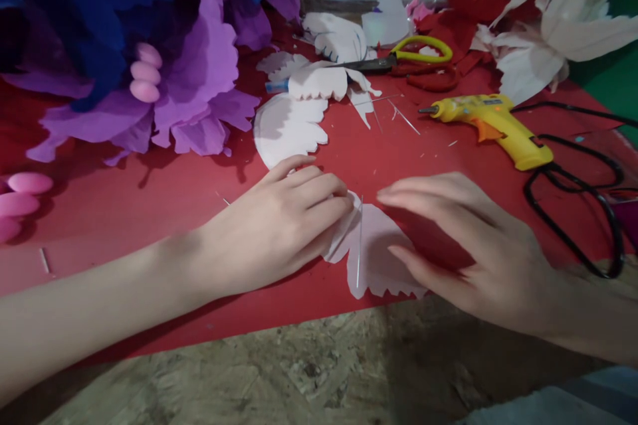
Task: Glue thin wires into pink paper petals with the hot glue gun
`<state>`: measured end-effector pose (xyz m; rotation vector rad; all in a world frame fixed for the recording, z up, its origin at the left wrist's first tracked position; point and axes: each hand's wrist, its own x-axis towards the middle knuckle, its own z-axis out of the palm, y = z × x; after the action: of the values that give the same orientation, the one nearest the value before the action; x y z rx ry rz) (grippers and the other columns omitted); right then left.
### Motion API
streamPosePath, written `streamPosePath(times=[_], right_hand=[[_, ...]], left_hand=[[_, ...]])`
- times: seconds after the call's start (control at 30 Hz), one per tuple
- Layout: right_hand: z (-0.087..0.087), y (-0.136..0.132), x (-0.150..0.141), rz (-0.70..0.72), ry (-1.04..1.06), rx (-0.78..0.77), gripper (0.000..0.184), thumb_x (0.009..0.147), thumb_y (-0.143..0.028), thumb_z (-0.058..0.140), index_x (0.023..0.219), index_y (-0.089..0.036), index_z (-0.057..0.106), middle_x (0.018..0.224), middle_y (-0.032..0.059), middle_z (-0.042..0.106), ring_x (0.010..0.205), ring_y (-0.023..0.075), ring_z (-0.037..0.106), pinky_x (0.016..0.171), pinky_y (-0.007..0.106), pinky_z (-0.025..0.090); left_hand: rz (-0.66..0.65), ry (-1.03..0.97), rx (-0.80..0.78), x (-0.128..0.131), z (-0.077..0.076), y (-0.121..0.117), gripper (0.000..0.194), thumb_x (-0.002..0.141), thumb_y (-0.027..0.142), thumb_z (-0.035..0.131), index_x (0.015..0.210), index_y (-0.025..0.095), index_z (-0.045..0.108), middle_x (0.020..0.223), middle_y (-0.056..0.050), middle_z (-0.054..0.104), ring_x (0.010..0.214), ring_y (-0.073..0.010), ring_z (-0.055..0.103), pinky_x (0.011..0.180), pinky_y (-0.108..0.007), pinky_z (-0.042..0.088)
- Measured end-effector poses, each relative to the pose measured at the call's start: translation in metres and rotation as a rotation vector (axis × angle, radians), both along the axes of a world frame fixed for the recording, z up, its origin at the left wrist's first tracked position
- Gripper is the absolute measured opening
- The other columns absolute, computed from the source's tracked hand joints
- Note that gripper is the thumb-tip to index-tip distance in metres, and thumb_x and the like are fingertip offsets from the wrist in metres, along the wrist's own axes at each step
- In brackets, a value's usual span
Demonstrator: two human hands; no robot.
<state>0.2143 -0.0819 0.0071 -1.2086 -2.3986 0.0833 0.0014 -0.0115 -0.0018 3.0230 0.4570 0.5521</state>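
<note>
A white paper butterfly (383, 246) with jagged wing edges lies on the red sheet near its front edge. Along its middle runs a thin clear stick (358, 252). My left hand (294, 219) is curled over the butterfly's left wing and holds it down; its fingertips are partly hidden. Just right of the other wing, my right hand (473, 246) hovers with thumb and fingers apart, holding nothing. Behind my left hand lies another white wing-shaped cutout (289, 129).
A yellow glue gun (498, 126) with a black cable lies at right. Scissors (419, 63) rest on paper cutouts behind. Purple paper petals (199, 80) fill the back left, with pink oval pieces (24, 202). White petals (563, 33) stand back right. Wooden board (319, 372) shows in front.
</note>
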Motion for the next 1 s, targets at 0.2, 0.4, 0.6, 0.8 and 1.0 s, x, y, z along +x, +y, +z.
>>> streamPosePath(times=[0.2,0.4,0.6,0.8,1.0], right_hand=[[-0.013,-0.004,0.009,0.161,-0.081,0.114,0.027,0.082,-0.008,0.047,0.107,-0.014,0.055,0.102,0.0081,0.067,0.098,0.0181,0.060,0.088,0.034,0.051],[-0.015,0.001,0.010,0.132,-0.118,0.179,0.026,0.082,-0.006,0.047,0.103,-0.012,0.061,0.102,0.0103,0.068,0.097,0.0197,0.063,0.083,0.036,0.055],[-0.012,0.006,0.009,0.095,-0.155,0.149,0.027,0.084,-0.007,0.041,0.097,-0.008,0.065,0.101,0.0123,0.068,0.093,0.0202,0.064,0.080,0.036,0.056],[-0.011,0.009,0.008,0.087,-0.133,0.119,0.029,0.085,-0.009,0.039,0.098,-0.011,0.066,0.102,0.0115,0.068,0.095,0.0200,0.063,0.080,0.037,0.056],[-0.012,0.009,0.008,0.103,-0.114,0.133,0.027,0.084,-0.008,0.041,0.098,-0.005,0.065,0.101,0.0136,0.068,0.093,0.0224,0.063,0.078,0.039,0.055]], left_hand=[[0.024,-0.041,-0.100,-0.001,0.000,-0.003,0.024,0.093,0.020,0.037,0.098,0.008,0.057,0.098,-0.011,0.065,0.087,-0.0197,0.059,0.093,-0.040,0.041],[0.074,-0.015,-0.086,0.000,0.001,-0.007,0.028,0.093,0.025,0.036,0.107,0.007,0.053,0.111,-0.013,0.063,0.099,-0.0247,0.058,0.101,-0.051,0.033],[0.136,0.021,-0.031,0.004,0.002,-0.003,0.030,0.095,0.023,0.029,0.106,0.010,0.053,0.111,-0.013,0.063,0.098,-0.0250,0.059,0.100,-0.053,0.033],[0.087,-0.034,-0.051,0.009,0.006,0.002,0.023,0.094,0.017,0.033,0.103,0.010,0.053,0.106,-0.011,0.064,0.095,-0.0206,0.059,0.092,-0.041,0.039],[0.069,-0.058,-0.121,0.015,0.007,0.005,0.027,0.096,0.019,0.028,0.103,0.011,0.053,0.106,-0.009,0.065,0.093,-0.0159,0.061,0.081,-0.031,0.042]])
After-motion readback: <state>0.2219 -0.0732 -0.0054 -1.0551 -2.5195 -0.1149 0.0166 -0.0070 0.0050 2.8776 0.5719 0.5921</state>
